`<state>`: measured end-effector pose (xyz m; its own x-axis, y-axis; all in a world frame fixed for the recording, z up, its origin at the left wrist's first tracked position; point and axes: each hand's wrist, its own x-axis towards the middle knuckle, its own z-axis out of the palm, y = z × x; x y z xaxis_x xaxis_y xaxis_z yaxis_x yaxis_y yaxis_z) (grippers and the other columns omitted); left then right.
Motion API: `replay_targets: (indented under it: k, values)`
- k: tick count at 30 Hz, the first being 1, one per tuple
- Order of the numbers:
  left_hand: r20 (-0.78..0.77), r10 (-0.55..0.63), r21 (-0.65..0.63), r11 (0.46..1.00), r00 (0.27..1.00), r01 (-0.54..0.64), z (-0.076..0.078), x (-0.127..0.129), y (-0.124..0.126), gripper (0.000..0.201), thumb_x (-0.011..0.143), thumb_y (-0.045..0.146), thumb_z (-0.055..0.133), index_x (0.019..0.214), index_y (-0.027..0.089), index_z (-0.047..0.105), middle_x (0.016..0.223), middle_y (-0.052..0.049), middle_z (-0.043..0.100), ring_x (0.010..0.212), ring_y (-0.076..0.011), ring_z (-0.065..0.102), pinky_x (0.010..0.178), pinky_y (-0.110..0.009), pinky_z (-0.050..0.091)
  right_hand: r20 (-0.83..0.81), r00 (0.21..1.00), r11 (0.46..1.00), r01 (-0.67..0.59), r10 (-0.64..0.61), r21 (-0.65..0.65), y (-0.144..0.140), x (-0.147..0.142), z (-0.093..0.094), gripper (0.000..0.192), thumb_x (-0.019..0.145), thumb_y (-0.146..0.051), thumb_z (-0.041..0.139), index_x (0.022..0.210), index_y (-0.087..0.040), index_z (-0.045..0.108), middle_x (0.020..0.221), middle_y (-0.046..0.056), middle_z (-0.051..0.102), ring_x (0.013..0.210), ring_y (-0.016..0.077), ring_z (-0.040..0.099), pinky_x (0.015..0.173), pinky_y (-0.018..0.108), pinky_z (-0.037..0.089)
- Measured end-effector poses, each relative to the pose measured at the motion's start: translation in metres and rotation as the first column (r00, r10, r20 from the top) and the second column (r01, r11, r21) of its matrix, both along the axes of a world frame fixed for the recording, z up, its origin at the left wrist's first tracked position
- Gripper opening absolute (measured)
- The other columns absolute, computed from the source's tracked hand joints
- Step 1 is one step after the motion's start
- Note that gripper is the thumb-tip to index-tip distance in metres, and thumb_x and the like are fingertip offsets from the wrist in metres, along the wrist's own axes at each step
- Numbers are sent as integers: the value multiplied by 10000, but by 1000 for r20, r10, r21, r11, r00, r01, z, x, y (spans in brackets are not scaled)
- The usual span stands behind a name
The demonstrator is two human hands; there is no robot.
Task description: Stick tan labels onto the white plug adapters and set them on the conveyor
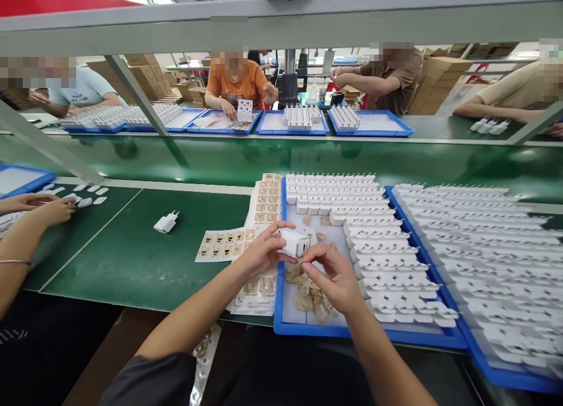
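My left hand [263, 249] grips a white charger [294, 243] by its sides, with the port face turned toward the right. Close to that face, my right hand [336, 277] has thumb and forefinger pinched together; whatever is between them is too small to make out. Beneath both hands lies a blue-rimmed tray [278, 300] holding rows of white chargers [387, 265] and a heap of crumpled tan film scraps [310, 291]. Left of the tray, a sheet of tan stickers [222, 244] rests partly over a stack of sticker sheets [267, 203].
A single white charger [167, 222] lies on the green bench [132, 259]. A second filled tray [484, 277] stands at right. At far left, a co-worker's hands [55, 209] handle small white pieces. A metal beam [281, 27] crosses overhead; several people sit opposite behind trays [292, 130].
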<state>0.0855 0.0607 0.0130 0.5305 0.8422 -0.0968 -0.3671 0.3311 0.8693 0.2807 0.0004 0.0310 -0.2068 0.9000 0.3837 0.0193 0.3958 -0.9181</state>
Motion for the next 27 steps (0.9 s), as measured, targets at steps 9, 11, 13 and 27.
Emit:
replay_targets:
  k: [9,11,13,27]
  values:
    - [-314,201,549,836,928,5,-14,-4,-5,470,762,279,795,1190,254,602,1152,-74,597,1047,-206,601,851,-324,547,-138,990,991,-40,22,-129,18,-2,-5,37,902,-252,647,870,-242,632,816,-10,580,738,135,549,672,254,456]
    - [-383,334,654,757,861,-3,-13,-4,-11,456,797,260,756,1224,275,598,1163,-82,582,1074,-217,590,841,-337,559,-114,992,987,-73,57,-146,15,-5,-8,36,904,-247,644,870,-242,636,822,-8,582,735,133,552,673,251,464]
    - [-379,447,747,665,810,-18,-11,-3,-15,431,817,240,727,1226,272,597,1164,-94,578,1098,-230,587,837,-346,571,-92,993,983,-90,76,-161,12,-7,-8,43,906,-239,641,863,-243,636,817,-10,584,730,132,555,673,248,468]
    - [-223,561,925,380,797,-9,-15,-1,-15,426,816,270,774,1208,215,618,1090,-98,661,1008,-219,651,892,-374,562,-175,953,941,192,-246,-280,10,-2,-15,30,901,-241,675,888,-267,667,852,-18,617,803,130,580,730,239,466]
